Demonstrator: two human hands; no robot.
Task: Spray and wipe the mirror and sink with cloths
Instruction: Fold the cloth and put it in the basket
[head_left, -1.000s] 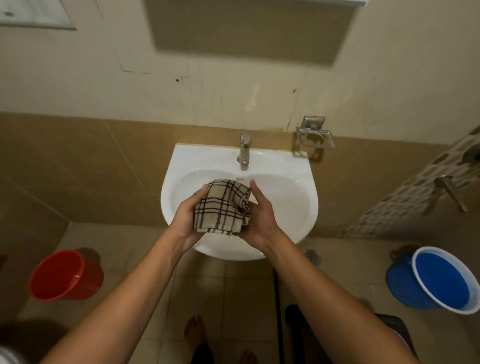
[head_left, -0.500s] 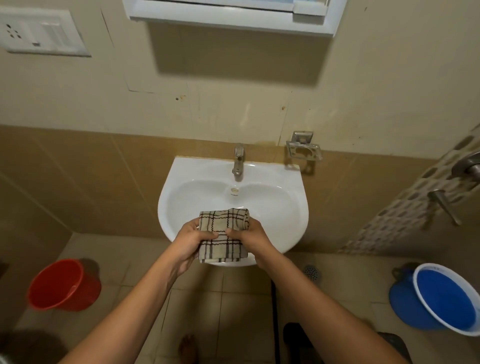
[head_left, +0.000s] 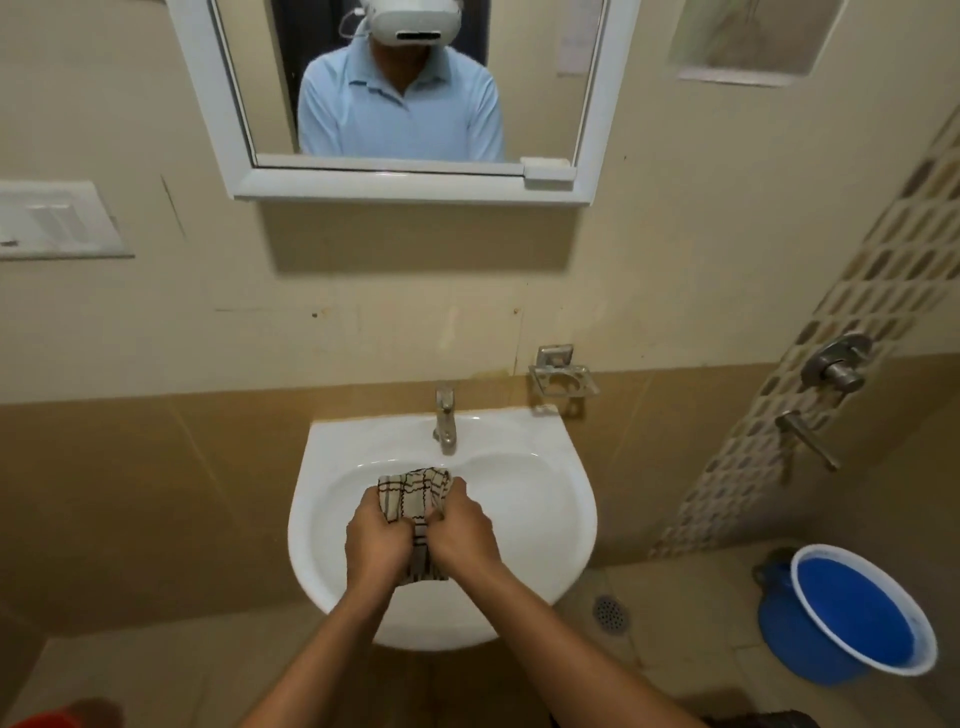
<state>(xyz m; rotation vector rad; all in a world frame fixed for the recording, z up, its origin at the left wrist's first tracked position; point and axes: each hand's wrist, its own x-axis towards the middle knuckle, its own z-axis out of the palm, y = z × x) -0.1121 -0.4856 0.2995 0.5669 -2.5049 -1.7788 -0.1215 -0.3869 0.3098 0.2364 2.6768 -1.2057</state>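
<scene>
A beige cloth with dark checks (head_left: 415, 496) is bunched over the bowl of the white wall sink (head_left: 550, 525). My left hand (head_left: 376, 540) and my right hand (head_left: 462, 535) both grip it, fists side by side, the cloth squeezed between them. Its top end sticks out past my knuckles toward the steel tap (head_left: 445, 423). Above on the wall hangs the white-framed mirror (head_left: 415, 184), which reflects a person in a light blue shirt wearing a white headset. No spray bottle is in view.
A steel soap holder (head_left: 563, 376) is fixed right of the tap. Shower valves (head_left: 836, 364) stick out of the right wall. A blue bucket (head_left: 857, 618) stands on the floor at right, near a floor drain (head_left: 609, 613). A red bucket's rim (head_left: 47, 719) shows bottom left. A switch plate (head_left: 52, 218) sits left.
The view has tilted up, bringing the mirror into sight. My hands went from holding the folded cloth flat at the sink's front rim to gripping it bunched in fists over the bowl.
</scene>
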